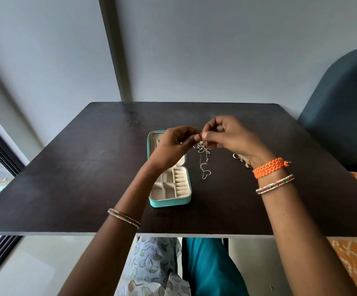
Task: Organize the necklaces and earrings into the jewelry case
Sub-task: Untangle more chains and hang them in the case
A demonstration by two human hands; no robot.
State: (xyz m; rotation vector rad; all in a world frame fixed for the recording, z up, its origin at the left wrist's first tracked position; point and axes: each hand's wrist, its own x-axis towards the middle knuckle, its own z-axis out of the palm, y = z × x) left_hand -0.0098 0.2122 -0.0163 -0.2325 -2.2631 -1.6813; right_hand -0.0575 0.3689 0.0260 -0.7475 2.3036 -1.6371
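Two hands, left (174, 144) and right (228, 135), pinch a tangled chain (204, 159) above the worktop (77, 167), beside the open case (169, 184); earrings (238, 157) lie under the right wrist.

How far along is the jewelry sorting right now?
Early. The teal jewelry case lies open, visible compartments bare. In hand: the left hand and right hand pinch a tangled silver necklace. Left: gold earrings on the table.

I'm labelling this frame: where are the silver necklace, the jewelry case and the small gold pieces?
silver necklace (203, 161): head view, on the hanging chain.
jewelry case (171, 203): head view, on the teal front wall.
small gold pieces (238, 157): head view, on the pieces beside the right wrist.
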